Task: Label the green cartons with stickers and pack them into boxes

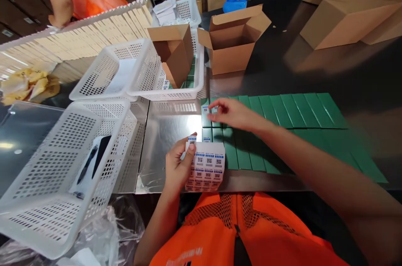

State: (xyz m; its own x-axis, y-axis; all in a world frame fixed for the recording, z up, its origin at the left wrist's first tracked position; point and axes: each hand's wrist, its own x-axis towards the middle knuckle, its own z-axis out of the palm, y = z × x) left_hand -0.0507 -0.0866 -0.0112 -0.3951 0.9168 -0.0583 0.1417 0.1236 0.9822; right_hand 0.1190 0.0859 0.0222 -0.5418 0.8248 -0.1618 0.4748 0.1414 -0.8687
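Head cam | L hand (179,162) gripping label strip (209,161) by near edge of table (168,119) | R hand (228,112) w/ fingers parted at labels (205,110) on green boxes (281,109), nothing visibly held, contact unclear | step: prob. labelling | next: likely needs clean peel, square placement

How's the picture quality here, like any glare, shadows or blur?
Head view: bright glare on the metal tabletop left of the green boxes; head view: shadow darkens boxes beneath the right forearm; head view: fine print on the QR label sheet is too soft to read; head view: pixelated patch, top left.
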